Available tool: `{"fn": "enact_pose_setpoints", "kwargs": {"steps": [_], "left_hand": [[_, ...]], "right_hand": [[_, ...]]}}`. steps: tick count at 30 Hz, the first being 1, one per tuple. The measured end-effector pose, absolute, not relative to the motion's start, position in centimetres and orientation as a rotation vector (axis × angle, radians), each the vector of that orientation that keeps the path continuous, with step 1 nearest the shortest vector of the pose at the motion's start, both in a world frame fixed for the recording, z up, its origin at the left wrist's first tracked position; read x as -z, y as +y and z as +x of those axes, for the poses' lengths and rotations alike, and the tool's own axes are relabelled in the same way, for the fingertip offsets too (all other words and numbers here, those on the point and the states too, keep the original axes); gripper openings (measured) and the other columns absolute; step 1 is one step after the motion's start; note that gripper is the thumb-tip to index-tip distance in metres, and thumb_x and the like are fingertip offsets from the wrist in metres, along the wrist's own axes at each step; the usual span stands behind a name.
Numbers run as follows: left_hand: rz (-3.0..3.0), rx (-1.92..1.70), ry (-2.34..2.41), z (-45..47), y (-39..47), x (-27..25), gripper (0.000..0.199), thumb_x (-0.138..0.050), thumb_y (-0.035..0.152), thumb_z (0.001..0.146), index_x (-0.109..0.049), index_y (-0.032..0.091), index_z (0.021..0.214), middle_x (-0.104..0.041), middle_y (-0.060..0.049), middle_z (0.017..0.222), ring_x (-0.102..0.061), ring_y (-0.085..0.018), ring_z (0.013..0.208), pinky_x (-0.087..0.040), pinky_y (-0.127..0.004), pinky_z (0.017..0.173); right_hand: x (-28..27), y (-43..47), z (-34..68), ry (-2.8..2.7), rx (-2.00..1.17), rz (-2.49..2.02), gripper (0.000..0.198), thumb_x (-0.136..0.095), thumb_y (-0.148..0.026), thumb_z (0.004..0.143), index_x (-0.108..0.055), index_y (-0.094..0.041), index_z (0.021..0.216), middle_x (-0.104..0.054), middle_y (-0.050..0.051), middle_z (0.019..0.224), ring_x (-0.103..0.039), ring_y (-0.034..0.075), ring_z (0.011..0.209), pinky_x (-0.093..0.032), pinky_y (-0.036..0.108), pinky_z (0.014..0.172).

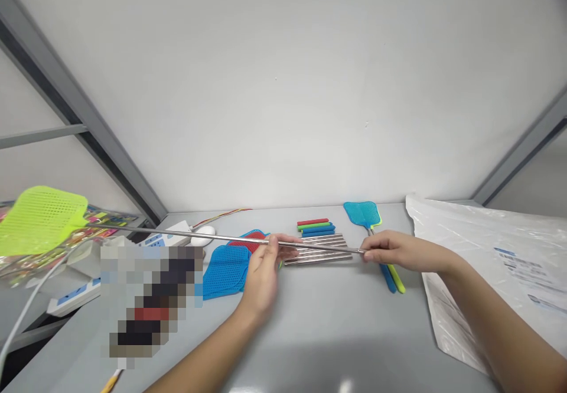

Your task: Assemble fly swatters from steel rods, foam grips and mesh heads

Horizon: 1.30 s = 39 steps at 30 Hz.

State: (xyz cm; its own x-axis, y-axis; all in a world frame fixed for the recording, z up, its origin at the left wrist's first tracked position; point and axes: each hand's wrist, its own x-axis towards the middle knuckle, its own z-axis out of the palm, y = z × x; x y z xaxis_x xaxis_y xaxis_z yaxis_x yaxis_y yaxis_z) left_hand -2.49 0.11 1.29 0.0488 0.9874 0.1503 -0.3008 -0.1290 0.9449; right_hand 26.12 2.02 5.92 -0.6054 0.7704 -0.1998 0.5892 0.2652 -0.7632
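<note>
A yellow-green fly swatter (42,220) with a long, thin metal shaft reaches from the far left across the table. My left hand (264,275) is closed around the middle of the shaft, thumb in front and fingers behind. At the shaft's bare metal end, my right hand (392,249) pinches it between thumb and fingers. Blue swatter heads (225,272) and a red one (248,241) lie beside my left hand. Under the shaft, several metal rods (325,251) lie side by side. Behind my right hand are a blue swatter (362,212) and yellow-green and blue handles.
Several coloured grips (316,227) lie behind the rods. A white plastic bag (491,275) covers the table's right side. Power strips (75,296), a white mouse-like object (203,235) and cables are at the left, near a pixelated patch. A white wall panel (283,85) stands behind.
</note>
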Motion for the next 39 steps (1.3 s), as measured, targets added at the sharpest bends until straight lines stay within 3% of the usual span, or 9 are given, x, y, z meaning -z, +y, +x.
{"fn": "enact_pose_setpoints", "kwargs": {"steps": [9,21,28,30,34,39], "left_hand": [[1.060,-1.553,0.969,-3.0,0.4,-3.0,0.038,-0.051,0.051,0.088,-0.066,0.016,0.088,-0.071,-0.012,0.104,-0.063,-0.019,0.079,-0.046,-0.034,0.080],[0.937,-1.624,0.953,-3.4,1.2,-3.1,0.033,-0.053,0.049,0.088,-0.060,0.016,0.088,-0.072,-0.011,0.101,-0.065,-0.017,0.076,-0.048,-0.033,0.076],[0.987,-1.524,0.812,-2.2,-0.1,-2.8,0.033,-0.049,0.049,0.091,-0.060,0.018,0.097,-0.067,-0.012,0.115,-0.068,-0.020,0.087,-0.050,-0.038,0.086],[1.051,-1.454,0.811,-2.2,-0.4,-2.6,0.035,-0.047,0.048,0.092,-0.062,0.018,0.100,-0.065,-0.013,0.120,-0.067,-0.022,0.091,-0.050,-0.039,0.086],[1.246,-1.295,0.879,-2.2,-0.8,-2.2,0.035,-0.048,0.044,0.092,-0.066,0.017,0.105,-0.061,-0.013,0.126,-0.065,-0.025,0.098,-0.048,-0.039,0.090],[1.262,-1.358,0.933,-2.5,-1.1,-2.2,0.040,-0.044,0.046,0.094,-0.069,0.015,0.099,-0.067,-0.013,0.115,-0.065,-0.026,0.097,-0.047,-0.041,0.092]], "right_hand": [[-6.3,2.3,27.7,-2.365,-1.251,-1.261,0.033,-0.047,-0.047,0.089,-0.047,-0.020,0.070,-0.038,-0.002,0.072,-0.036,0.013,0.068,-0.030,0.026,0.061],[-7.0,2.0,30.2,-2.339,-1.151,-1.479,0.036,-0.046,-0.055,0.087,-0.058,-0.022,0.076,-0.047,-0.001,0.072,-0.041,0.015,0.067,-0.033,0.027,0.061],[-6.0,1.7,26.3,-2.233,-0.852,-1.446,0.030,-0.045,-0.049,0.090,-0.060,-0.025,0.100,-0.062,0.003,0.088,-0.054,0.020,0.079,-0.041,0.030,0.068],[-5.5,1.2,24.2,-2.289,-0.667,-1.378,0.028,-0.041,-0.044,0.093,-0.059,-0.024,0.089,-0.062,0.002,0.083,-0.054,0.019,0.076,-0.039,0.030,0.067],[-4.6,0.3,21.5,-2.348,-0.492,-1.312,0.025,-0.036,-0.036,0.097,-0.054,-0.023,0.086,-0.063,0.002,0.085,-0.055,0.017,0.076,-0.036,0.027,0.065],[-3.7,0.4,21.4,-2.436,-0.215,-1.315,0.032,-0.031,-0.039,0.099,-0.048,-0.022,0.078,-0.060,0.001,0.076,-0.053,0.015,0.067,-0.029,0.025,0.057]]}}
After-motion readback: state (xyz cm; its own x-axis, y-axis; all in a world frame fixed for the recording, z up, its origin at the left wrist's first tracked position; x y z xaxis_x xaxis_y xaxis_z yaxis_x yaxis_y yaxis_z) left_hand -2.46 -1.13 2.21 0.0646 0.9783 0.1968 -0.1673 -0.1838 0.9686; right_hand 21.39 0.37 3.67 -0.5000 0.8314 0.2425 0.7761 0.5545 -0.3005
